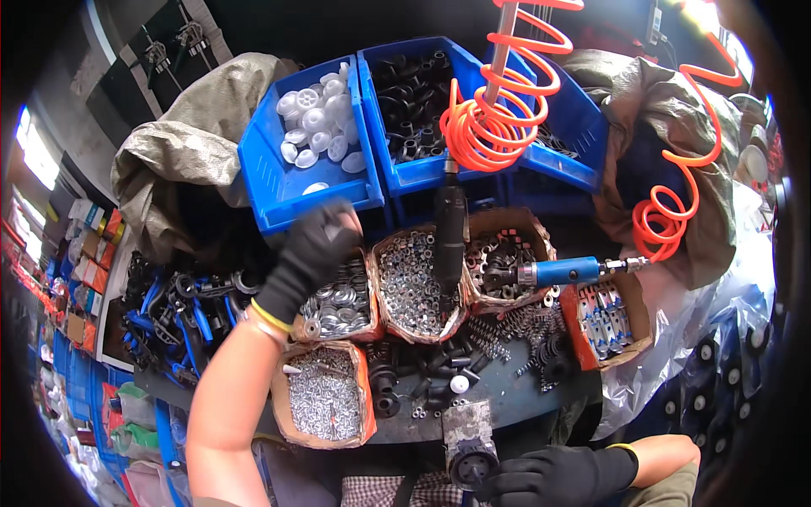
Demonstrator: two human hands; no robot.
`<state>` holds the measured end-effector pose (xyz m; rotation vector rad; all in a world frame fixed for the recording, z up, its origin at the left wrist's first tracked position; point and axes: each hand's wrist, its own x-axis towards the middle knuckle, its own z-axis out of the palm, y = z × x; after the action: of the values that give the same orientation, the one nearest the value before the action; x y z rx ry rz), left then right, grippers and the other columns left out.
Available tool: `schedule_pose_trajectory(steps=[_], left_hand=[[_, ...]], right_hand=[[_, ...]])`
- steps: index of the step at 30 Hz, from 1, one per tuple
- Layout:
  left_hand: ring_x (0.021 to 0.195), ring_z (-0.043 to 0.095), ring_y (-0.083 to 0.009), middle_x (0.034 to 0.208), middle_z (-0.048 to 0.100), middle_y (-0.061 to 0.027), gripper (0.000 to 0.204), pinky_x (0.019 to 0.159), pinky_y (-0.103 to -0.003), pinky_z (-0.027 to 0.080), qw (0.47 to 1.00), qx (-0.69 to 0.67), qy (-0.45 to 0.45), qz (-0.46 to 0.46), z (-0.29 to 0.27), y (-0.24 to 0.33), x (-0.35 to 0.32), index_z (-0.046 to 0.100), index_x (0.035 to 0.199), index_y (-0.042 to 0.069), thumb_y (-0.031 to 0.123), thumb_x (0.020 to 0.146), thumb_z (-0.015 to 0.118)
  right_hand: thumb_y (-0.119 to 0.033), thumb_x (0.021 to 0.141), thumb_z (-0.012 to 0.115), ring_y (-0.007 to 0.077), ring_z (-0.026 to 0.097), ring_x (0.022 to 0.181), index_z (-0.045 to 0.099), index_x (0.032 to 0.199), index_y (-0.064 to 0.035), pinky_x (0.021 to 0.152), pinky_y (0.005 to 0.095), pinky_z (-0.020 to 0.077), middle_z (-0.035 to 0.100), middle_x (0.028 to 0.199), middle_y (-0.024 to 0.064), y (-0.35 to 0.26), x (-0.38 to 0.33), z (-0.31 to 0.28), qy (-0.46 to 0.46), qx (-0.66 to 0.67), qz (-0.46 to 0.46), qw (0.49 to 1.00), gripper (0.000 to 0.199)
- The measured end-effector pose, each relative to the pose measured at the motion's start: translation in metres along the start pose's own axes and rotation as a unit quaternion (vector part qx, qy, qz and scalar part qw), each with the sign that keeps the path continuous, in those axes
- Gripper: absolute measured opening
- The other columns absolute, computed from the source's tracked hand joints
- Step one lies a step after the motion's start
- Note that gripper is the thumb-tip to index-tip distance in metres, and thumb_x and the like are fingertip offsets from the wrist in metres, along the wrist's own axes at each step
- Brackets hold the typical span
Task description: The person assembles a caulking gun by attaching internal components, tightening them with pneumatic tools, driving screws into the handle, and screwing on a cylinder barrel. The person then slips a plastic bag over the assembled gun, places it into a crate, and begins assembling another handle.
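Note:
My left hand (317,249), in a black glove, reaches over the front edge of a blue bin of white plastic caps (317,118). Motion blurs its fingers, so whether they hold anything cannot be told. A loose white cap (315,188) lies near the bin's front lip, just beyond the fingers. My right hand (562,476), also gloved in black, is low at the right of a metal fixture (467,421). Its fingers close on the side of a round black part (473,466) that sits at the fixture's near end.
Cardboard boxes hold washers (342,300), nuts (410,279), small screws (329,406) and metal brackets (604,321). A black power screwdriver (450,228) hangs from an orange coiled hose (498,127); a blue air tool (562,271) lies across a box. Black-and-blue parts (182,313) pile at left.

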<state>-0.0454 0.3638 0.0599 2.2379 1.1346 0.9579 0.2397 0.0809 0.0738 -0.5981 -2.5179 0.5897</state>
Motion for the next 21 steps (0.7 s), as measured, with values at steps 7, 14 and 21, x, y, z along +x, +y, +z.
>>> schedule_pose_trajectory(steps=[7, 14, 21], left_hand=[[0.104, 0.057, -0.0275, 0.104, 0.059, -0.0071, 0.027, 0.088, -0.041, 0.047, 0.927, 0.339, -0.139, -0.080, 0.024, -0.029, -0.079, 0.070, 0.100, 0.019, 0.027, 0.074, 0.068], [0.099, 0.055, -0.0293, 0.099, 0.059, -0.0079, 0.016, 0.087, -0.041, 0.045, 0.948, 0.296, -0.107, -0.032, 0.038, -0.065, -0.088, 0.070, 0.089, 0.016, 0.024, 0.075, 0.067], [0.086, 0.059, -0.0326, 0.089, 0.060, -0.0133, 0.018, 0.077, -0.043, 0.047, 0.947, 0.294, 0.048, -0.121, 0.034, -0.038, -0.102, 0.061, 0.084, 0.008, 0.026, 0.082, 0.064]], right_hand=[[-0.019, 0.082, 0.058, 0.0216, 0.062, 0.076, 0.059, 0.091, -0.0069, 0.053, 0.0317, 0.0504, 0.061, 0.086, 0.0072, -0.025, 0.026, -0.016, -0.115, -0.118, 0.007, 0.986, 0.015], [-0.031, 0.086, 0.058, 0.0211, 0.064, 0.066, 0.057, 0.095, -0.0043, 0.046, 0.0313, 0.0499, 0.061, 0.077, 0.0079, -0.008, 0.032, -0.017, -0.212, -0.125, -0.035, 0.969, 0.028], [-0.037, 0.084, 0.062, 0.0268, 0.063, 0.070, 0.056, 0.096, -0.0012, 0.055, 0.0330, 0.0520, 0.058, 0.090, 0.0108, -0.008, 0.018, 0.000, -0.021, -0.138, 0.068, 0.988, 0.038]])
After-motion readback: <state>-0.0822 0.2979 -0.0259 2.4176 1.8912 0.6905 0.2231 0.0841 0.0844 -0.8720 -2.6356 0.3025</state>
